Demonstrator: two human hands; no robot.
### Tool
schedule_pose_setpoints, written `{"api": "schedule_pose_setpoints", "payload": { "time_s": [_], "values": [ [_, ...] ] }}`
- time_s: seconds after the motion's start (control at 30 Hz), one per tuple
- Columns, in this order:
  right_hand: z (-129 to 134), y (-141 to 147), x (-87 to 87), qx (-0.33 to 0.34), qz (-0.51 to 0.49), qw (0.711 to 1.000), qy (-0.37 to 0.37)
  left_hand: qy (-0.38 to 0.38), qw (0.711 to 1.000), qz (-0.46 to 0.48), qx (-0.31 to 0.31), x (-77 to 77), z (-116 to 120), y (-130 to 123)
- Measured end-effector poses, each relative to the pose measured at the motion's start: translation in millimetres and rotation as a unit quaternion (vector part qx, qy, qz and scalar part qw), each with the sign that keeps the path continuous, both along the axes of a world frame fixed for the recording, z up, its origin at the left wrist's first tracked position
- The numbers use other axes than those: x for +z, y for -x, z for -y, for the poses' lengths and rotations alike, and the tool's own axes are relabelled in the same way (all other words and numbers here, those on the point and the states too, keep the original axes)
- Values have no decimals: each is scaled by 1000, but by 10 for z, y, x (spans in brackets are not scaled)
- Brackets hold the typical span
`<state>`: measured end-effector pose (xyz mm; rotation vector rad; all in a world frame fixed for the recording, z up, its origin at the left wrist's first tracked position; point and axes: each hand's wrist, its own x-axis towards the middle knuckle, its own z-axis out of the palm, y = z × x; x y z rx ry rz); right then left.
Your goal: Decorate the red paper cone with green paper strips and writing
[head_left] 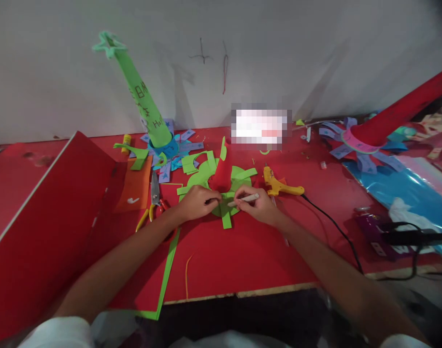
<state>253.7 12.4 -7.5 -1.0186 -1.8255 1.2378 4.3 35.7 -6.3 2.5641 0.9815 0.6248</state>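
Your right hand: clamped on one white pen. Your left hand: fingers bent, at the green foam base, which lies on the red worktop.

Disc: lay mid-surface, with the middle cone on it.
Left cone: stood behind and left of the disc, before the wall, the star on its tip.
Glue stick: was left of the left cone's foot.
Scissors: lay left of the disc, beside the sheet.
Glue gun: lay right of the disc.
Right cone: stood far right, behind the packet.
Box: was before the packet.
Thin strip: lay before the disc.
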Motion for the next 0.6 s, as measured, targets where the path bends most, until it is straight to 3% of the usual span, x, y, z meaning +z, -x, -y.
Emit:
{"api": "schedule_pose_setpoints", "payload": {
  "time_s": [0.13, 0.6],
  "values": [
    [-8, -6, -21, 13, -8, 1000, 14, 27, 999, 16, -18, 8, -13, 8],
    [11, 17, 3, 17, 23, 1000, -11, 16, 999, -24, -34, -29, -18, -2]
  ]
}}
